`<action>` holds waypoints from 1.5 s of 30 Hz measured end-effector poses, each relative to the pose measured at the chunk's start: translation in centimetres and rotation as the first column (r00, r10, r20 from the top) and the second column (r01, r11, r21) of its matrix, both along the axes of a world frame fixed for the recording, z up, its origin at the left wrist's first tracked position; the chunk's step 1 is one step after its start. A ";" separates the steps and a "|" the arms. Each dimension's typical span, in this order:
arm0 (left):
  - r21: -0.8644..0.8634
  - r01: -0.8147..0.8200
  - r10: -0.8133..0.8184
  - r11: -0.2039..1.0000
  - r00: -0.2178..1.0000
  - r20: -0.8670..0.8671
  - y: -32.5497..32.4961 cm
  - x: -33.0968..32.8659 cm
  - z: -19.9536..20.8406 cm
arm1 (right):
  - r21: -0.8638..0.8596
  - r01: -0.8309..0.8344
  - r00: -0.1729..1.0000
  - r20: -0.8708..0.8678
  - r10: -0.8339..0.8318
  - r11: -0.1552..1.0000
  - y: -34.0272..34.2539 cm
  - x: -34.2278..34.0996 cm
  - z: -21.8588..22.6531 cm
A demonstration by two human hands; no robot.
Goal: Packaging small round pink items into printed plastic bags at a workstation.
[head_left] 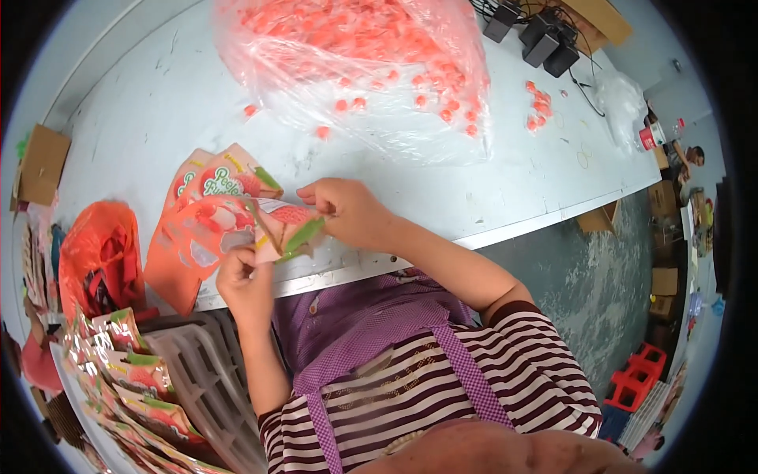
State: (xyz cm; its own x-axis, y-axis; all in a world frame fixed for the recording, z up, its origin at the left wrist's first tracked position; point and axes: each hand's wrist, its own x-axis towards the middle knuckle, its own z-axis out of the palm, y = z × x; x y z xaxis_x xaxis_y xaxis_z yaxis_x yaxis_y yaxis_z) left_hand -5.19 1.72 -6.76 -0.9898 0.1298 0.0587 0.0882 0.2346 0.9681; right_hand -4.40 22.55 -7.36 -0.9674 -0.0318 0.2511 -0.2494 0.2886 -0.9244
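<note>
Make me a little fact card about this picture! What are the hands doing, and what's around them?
Left hand: pinching a pouch at its near edge
Right hand: at that pouch's right side; its grip is hard to see
Pouch colours: pink and green
Beside it: more pouches overlapping on the white table
Beyond the hands: big clear bag of small red pieces
Right of that bag: a loose cluster of pieces
Far left: orange plastic bag
Clothes: striped top, purple apron
</note>
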 end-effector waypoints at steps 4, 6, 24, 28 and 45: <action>-0.276 0.019 -0.100 0.961 0.955 -0.281 3.1 0.9 2.0 | -0.126 -0.043 0.993 0.101 0.056 0.991 0.2 0.9 0.8; -0.440 0.062 -0.366 0.896 0.664 -0.652 3.6 0.8 2.5 | -0.153 -0.028 0.993 0.106 0.045 0.988 0.7 1.3 1.5; -0.667 0.205 -0.666 0.716 0.485 -0.567 6.9 -1.9 3.8 | -0.190 -0.040 0.994 0.089 0.058 0.981 8.7 1.2 -0.8; -0.775 0.112 -0.675 0.623 0.578 -0.459 6.9 -3.2 2.3 | 0.272 0.517 0.846 -0.304 -0.437 0.811 17.0 -1.7 -3.0; -0.332 0.147 -0.250 0.932 0.923 -0.293 6.5 -5.5 -5.2 | 0.628 0.456 0.866 -0.150 -0.477 0.631 25.9 -9.7 -5.4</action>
